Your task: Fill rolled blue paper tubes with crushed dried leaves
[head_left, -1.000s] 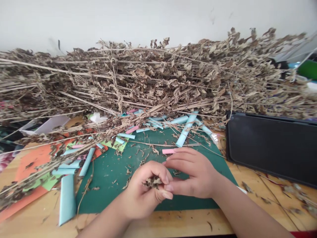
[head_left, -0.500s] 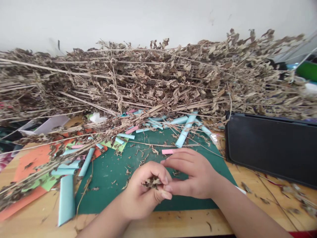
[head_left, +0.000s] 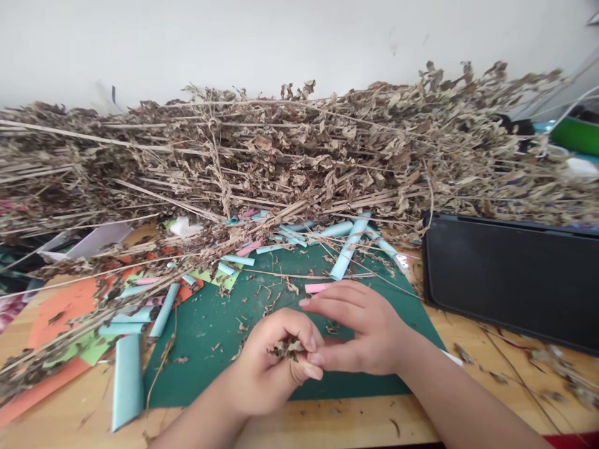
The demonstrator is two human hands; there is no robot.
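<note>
My left hand is curled into a loose fist over the green cutting mat, its fingers closed around a small clump of dried leaves. My right hand lies right beside it, thumb and forefinger meeting the left fingertips at the clump; its other fingers stretch out over the mat. A short pink paper roll lies just beyond the right fingers.
A big heap of dried stalks and leaves fills the back of the wooden table. Several blue paper rolls and orange and green sheets lie to the left. A black tray stands on the right.
Both hands stay together at the clump with only small finger movement. The view has tipped slightly, so everything sits a little lower in the picture.
</note>
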